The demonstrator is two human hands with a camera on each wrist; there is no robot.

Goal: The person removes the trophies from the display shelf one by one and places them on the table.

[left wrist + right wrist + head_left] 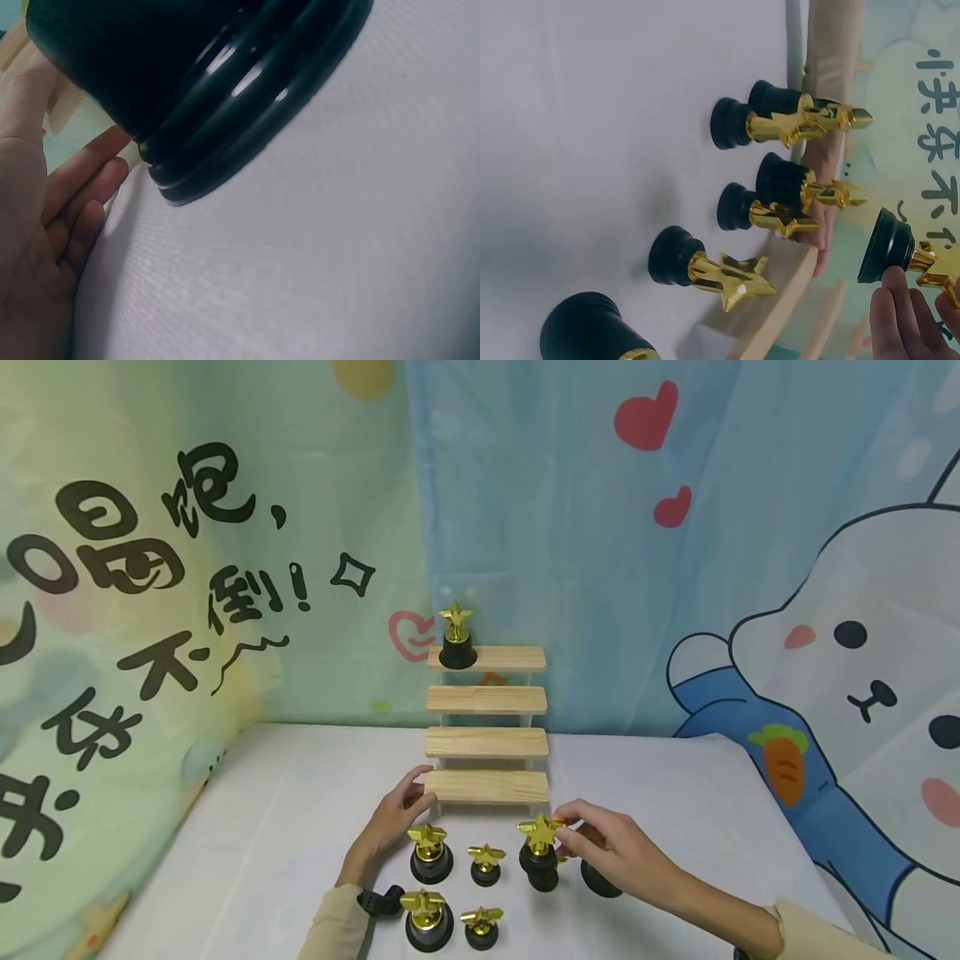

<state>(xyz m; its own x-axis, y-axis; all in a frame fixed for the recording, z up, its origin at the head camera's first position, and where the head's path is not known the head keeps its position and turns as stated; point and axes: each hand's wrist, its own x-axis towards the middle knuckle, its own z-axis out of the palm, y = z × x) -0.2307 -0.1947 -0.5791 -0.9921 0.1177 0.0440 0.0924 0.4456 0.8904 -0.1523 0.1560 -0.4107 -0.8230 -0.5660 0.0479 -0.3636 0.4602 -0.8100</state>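
My right hand (611, 847) pinches a gold star trophy (540, 835) by its star, its black base raised off the table, as the right wrist view shows. A smaller star trophy (543, 881) stands behind it, partly hidden. My left hand (397, 818) grips the left end of the lowest step of a wooden tiered display stand (487, 787). In the left wrist view, the black base of a trophy (202, 82) fills the foreground and hides some of the left fingers. Another star trophy (456, 643) stands at the left of the top step.
Left of centre on the white table (262, 835) stand two larger trophies (431, 864) and two smaller trophies (485, 870). A dark-based trophy (600, 881) is partly covered by the right hand. A printed cloth backdrop (570, 593) hangs behind the stand.
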